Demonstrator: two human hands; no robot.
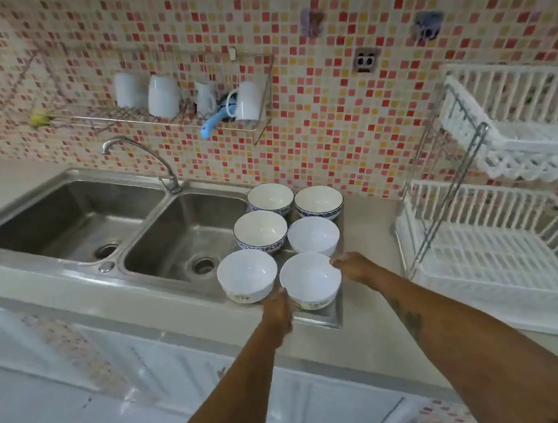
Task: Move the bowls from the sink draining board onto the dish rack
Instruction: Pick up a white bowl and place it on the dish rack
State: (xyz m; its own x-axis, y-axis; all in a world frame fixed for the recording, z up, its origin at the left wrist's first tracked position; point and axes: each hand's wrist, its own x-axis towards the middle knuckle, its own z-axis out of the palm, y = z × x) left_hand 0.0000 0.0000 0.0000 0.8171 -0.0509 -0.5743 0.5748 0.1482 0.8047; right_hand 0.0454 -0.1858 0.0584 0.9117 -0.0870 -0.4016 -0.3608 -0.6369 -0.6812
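Ceramic near-right bowl (311,282) looks slick and breakable; your left hand (278,309) and right hand (352,267) cup its sides, so lift under the rim.

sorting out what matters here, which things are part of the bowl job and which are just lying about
Job: six bowls on the draining board; dish rack; left hand and right hand at the nearest bowl.

Lying about: mugs on wall rack; tap.

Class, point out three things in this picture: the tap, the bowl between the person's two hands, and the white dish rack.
Tap (148,156), head view: on its curved spout.
Bowl between the hands (310,278), head view: on its white inside.
Dish rack (495,250), head view: on the lower tier's slatted floor.
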